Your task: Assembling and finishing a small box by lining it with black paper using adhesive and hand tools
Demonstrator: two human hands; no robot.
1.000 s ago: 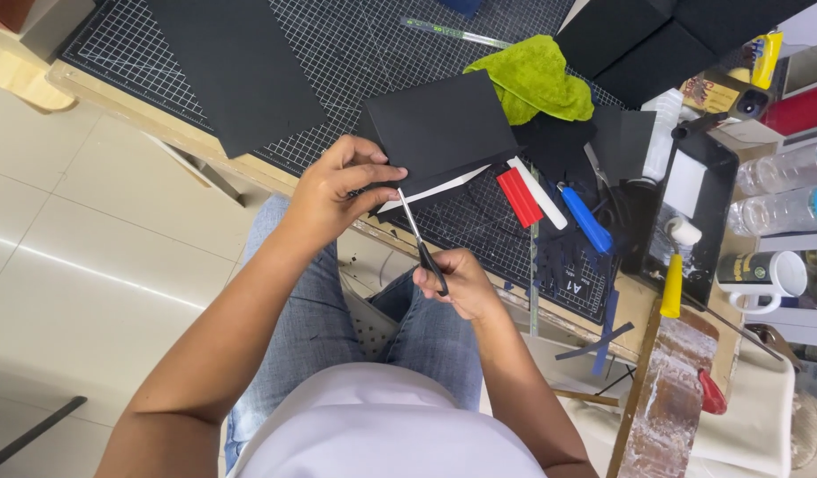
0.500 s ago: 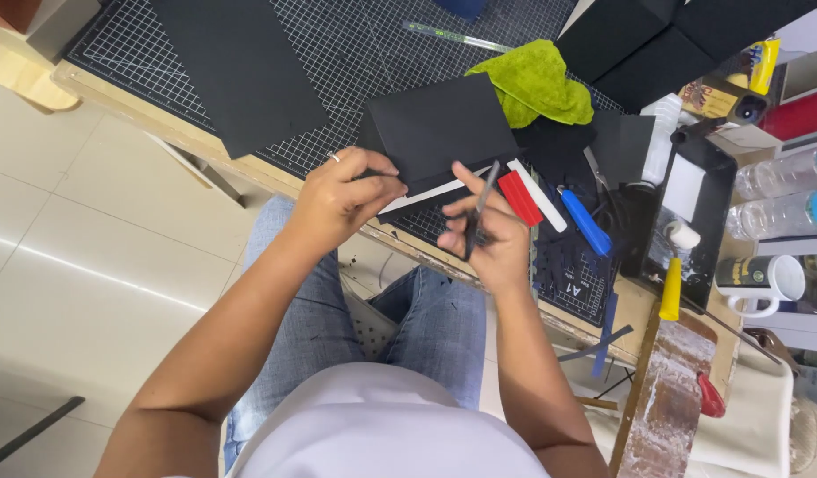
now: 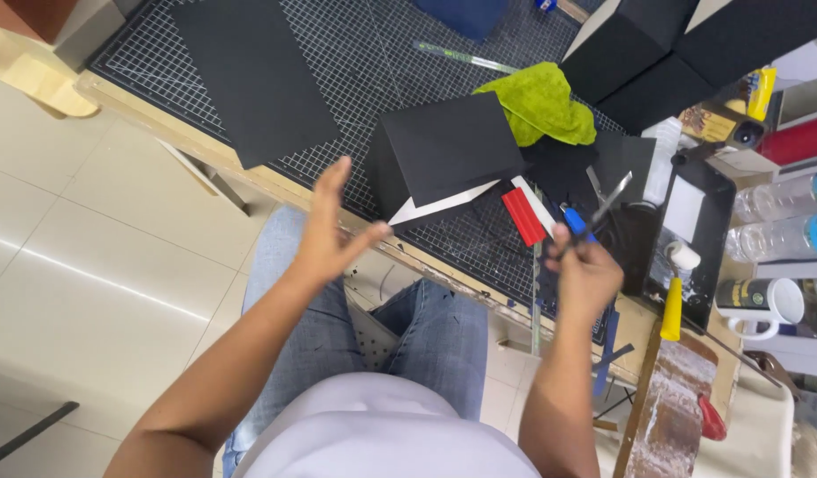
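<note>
Head view: your right hand (image 3: 585, 270) closes its grip around scissors (image 3: 599, 212); your left hand (image 3: 333, 235) hovers open, empty, near the black card (image 3: 448, 150) on the bench (image 3: 240, 168).

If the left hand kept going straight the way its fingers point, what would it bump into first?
Probably the black card lying on the cutting mat. The left hand is open, fingers aimed up toward it, though depth is hard to judge.

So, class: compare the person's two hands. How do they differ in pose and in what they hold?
The left hand is open, fingers spread, holding nothing; the right hand is closed around scissors. The left hand hovers beside the black folded card; the right hand sits farther from it, near the red scraper. Both are bare and raised at the cutting mat's near edge.
</note>
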